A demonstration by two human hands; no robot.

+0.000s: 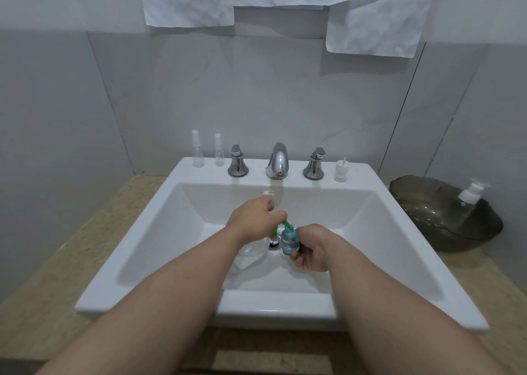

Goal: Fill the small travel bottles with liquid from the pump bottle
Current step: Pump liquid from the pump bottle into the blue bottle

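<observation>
Over the sink basin (182,232), a small travel bottle (290,239) is being gripped upright in the right hand (310,249), fingers wrapped round its lower half, its long axis near vertical and its open neck pointing up toward the left hand (253,217). Blue liquid is showing in its bottom part. Just above it, the left hand is being pressed down on a green pump nozzle (286,224), whose spout is being angled down and right into the bottle's neck; the clear pump bottle (251,256) is being glimpsed below that wrist. Open white basin is being left all round both hands, with the sloping walls well apart from them. Beyond the left hand, two empty spray bottles (197,153) are standing upright on the sink's back ledge. Far right of the right hand, another pump bottle (467,203) is lying tilted in a dark bowl (422,203).
</observation>
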